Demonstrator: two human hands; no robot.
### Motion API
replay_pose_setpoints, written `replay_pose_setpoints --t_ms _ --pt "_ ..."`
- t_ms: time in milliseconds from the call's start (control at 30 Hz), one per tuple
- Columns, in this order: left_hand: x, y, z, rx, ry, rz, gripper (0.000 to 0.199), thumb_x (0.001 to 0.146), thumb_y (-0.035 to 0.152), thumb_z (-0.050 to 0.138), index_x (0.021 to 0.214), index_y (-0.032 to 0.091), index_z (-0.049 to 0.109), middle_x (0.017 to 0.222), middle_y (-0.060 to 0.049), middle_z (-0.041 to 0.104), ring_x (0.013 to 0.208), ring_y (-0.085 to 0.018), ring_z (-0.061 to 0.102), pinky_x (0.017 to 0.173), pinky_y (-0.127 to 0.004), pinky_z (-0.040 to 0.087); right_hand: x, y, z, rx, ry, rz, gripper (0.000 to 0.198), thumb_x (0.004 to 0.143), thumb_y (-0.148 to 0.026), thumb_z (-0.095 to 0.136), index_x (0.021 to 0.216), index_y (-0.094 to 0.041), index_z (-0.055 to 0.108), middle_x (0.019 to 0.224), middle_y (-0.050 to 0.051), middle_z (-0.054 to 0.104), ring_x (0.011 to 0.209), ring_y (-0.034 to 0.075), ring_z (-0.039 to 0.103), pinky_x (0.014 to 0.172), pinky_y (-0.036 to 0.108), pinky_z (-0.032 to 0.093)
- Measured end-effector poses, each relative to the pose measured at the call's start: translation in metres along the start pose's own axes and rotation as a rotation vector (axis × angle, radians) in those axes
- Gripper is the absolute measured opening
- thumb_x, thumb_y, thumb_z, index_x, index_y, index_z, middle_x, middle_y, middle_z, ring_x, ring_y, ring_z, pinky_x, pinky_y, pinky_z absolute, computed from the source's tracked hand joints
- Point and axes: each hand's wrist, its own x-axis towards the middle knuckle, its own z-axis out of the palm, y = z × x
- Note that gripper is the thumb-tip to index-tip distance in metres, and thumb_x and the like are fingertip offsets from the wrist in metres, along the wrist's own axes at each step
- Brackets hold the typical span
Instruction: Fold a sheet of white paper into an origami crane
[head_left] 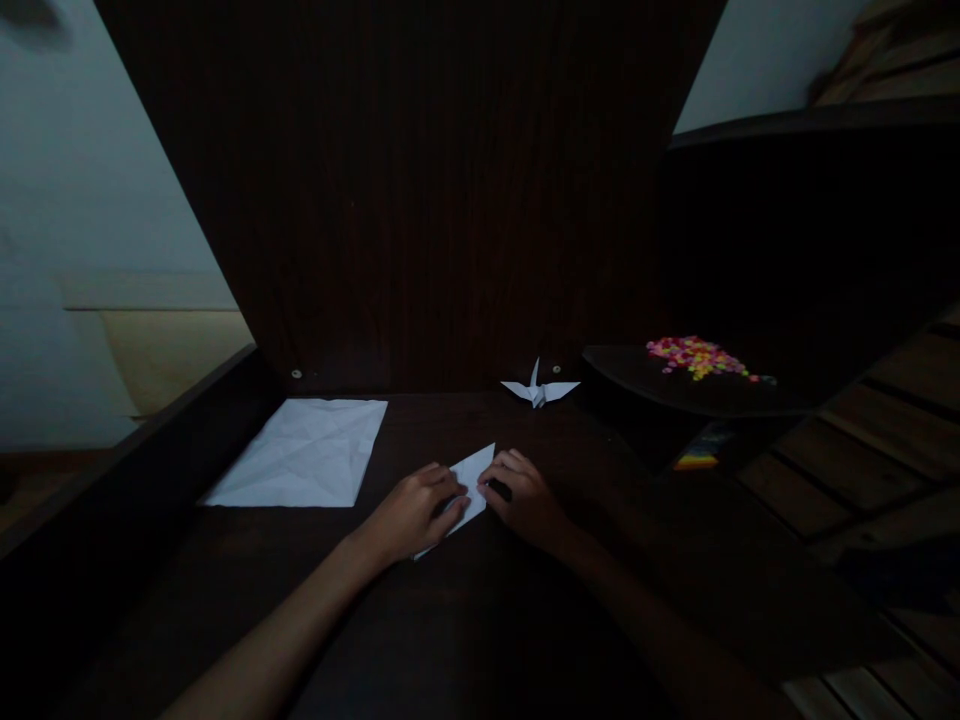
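A folded piece of white paper (474, 468), slanted and pointed at its ends, lies on the dark desk between my hands. My left hand (420, 510) rests over its left side, thumb and fingers closed in on the paper. On the right edge, my right hand (525, 500) pinches the paper with bent fingers. Behind them a white origami crane (538, 392) stands near the back panel, wings spread. To the left lies a flat square sheet of white paper (307, 450) with crease lines across it.
A small dark shelf (622, 375) at the right holds a heap of pink, yellow and orange bits (701, 357). A tall dark wooden panel (420, 200) closes off the back. A low side board (135, 450) runs along the left. Wooden slats (855, 470) show at the right.
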Motion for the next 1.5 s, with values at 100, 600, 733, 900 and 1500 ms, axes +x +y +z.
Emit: replay_pose_setpoints --t_ms 100,600,733,900,1500 --pt "-0.001 0.0 0.002 0.01 -0.011 0.014 0.02 0.091 0.025 0.047 0.096 0.017 0.065 0.089 -0.007 0.063 0.086 -0.018 0.057 0.08 -0.031 0.048 -0.001 0.0 0.001 -0.01 -0.012 -0.021 0.009 0.084 -0.018 0.056 0.082 -0.019 0.065 0.08 0.005 0.062 0.08 0.019 0.053 0.076 0.035 0.043" --pt "-0.002 0.001 0.004 0.073 -0.005 0.064 0.023 0.091 0.022 0.044 0.085 0.016 0.065 0.079 -0.006 0.056 0.079 -0.018 0.052 0.075 -0.032 0.045 -0.003 -0.009 -0.007 -0.084 -0.135 -0.051 0.027 0.083 -0.038 0.061 0.102 -0.02 0.067 0.098 0.008 0.06 0.091 0.021 0.054 0.083 0.038 0.044" --pt "-0.002 0.001 0.003 0.076 -0.014 0.07 0.019 0.088 0.019 0.046 0.085 0.016 0.065 0.082 -0.007 0.058 0.081 -0.019 0.052 0.078 -0.035 0.045 -0.004 -0.009 -0.008 -0.098 -0.155 -0.047 0.029 0.083 -0.04 0.06 0.103 -0.021 0.067 0.106 0.009 0.06 0.097 0.022 0.054 0.086 0.04 0.043" --pt "-0.002 0.003 0.002 0.039 -0.018 0.059 0.019 0.087 0.017 0.046 0.087 0.016 0.065 0.084 -0.007 0.058 0.085 -0.02 0.051 0.08 -0.035 0.045 -0.003 -0.011 -0.011 -0.092 -0.206 -0.023 0.03 0.082 -0.037 0.06 0.108 -0.022 0.065 0.116 0.008 0.058 0.105 0.023 0.053 0.091 0.041 0.041" --pt "-0.004 0.002 -0.001 -0.009 -0.076 0.055 0.023 0.09 0.017 0.044 0.096 0.017 0.066 0.088 -0.007 0.058 0.088 -0.019 0.054 0.081 -0.032 0.048 -0.002 -0.006 -0.018 -0.04 -0.292 -0.019 0.031 0.083 -0.041 0.06 0.111 -0.027 0.065 0.123 0.006 0.06 0.112 0.024 0.05 0.093 0.046 0.038"
